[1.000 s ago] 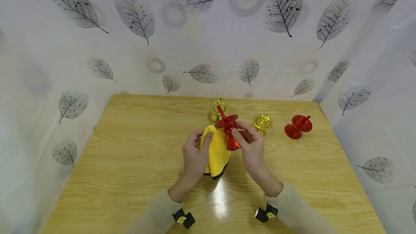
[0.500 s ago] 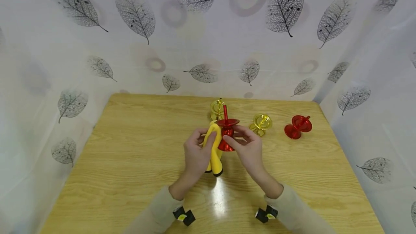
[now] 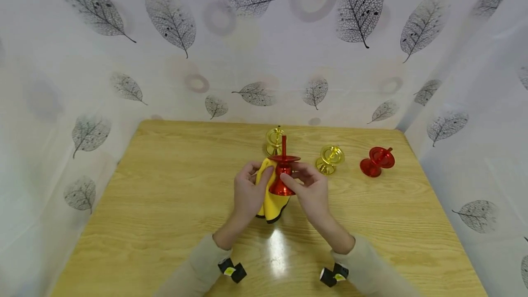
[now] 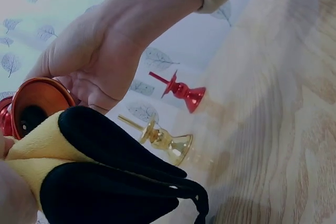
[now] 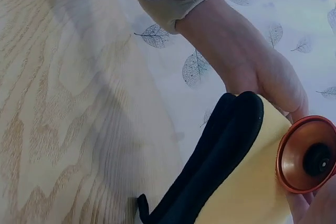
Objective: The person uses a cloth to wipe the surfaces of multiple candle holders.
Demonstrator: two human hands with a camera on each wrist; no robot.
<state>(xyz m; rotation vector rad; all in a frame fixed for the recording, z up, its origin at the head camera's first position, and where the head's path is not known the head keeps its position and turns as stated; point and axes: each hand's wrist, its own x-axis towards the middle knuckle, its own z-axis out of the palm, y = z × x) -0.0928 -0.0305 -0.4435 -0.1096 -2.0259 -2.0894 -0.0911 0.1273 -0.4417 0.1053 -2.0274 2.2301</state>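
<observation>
Glossy metallic-red, waisted, spike-topped holder (image 3: 283, 168) held upright over wooden counter (image 3: 181, 173), waist pinched by right grip (image 3: 312, 194); folded yellow, black-edged cloth (image 3: 273, 207) pinched by left grip (image 3: 249, 195) toward eight o'clock. Holder likely light, stiff, slippery; waist best grasped.

My left arm (image 3: 191, 265) extends from seven o'clock and my right arm (image 3: 373, 265) from five, both in pale sleeves. My left hand (image 3: 250, 191) angles toward one o'clock, my right hand (image 3: 312, 192) toward eleven, near each other, thumbs (image 3: 265, 181) foremost and fingers (image 3: 306, 171) curled behind, each gripping.
</observation>
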